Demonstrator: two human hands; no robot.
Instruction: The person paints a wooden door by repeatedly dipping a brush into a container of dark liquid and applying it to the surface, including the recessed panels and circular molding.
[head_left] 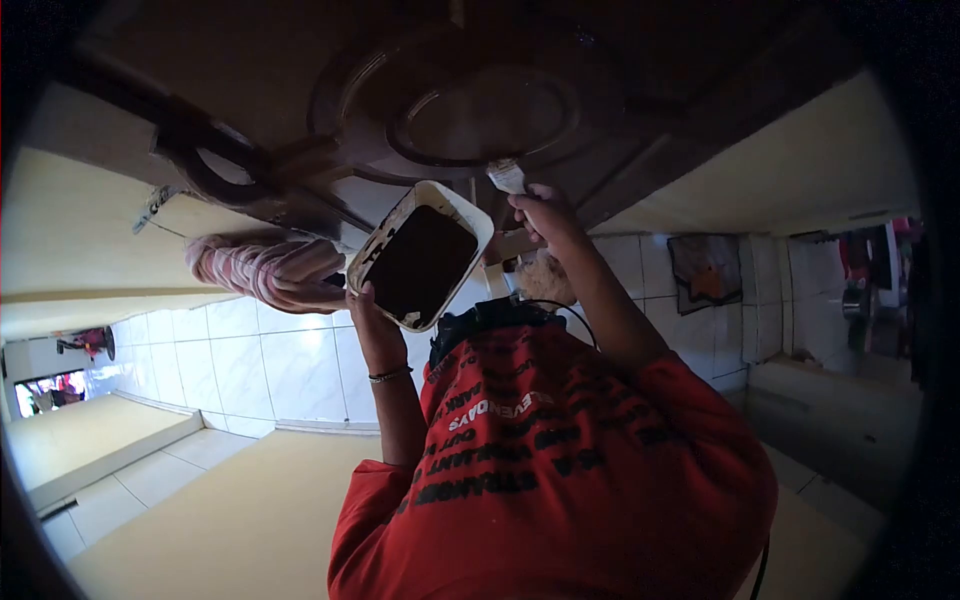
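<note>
My left hand (366,305) grips the near edge of a cream plastic tub (478,225), thumb over the rim. Dark brown paint (425,262) fills much of the tub, and smears of it mark the inner walls. My right hand (547,214) is closed round the handle of a paintbrush (507,177). The pale bristles, stained brown at the tip, point at a dark brown wooden door (480,115) with raised oval moulding. The bristle tip overlaps the lower edge of that moulding in this view. The tub hangs just left of the brush.
A door handle (205,175) juts out at the left, with a pink and white striped cloth (265,272) below it. White tiles (300,365) cover the floor. A dark mat with an orange patch (705,272) lies at the right, and cream walls (760,170) stand on both sides.
</note>
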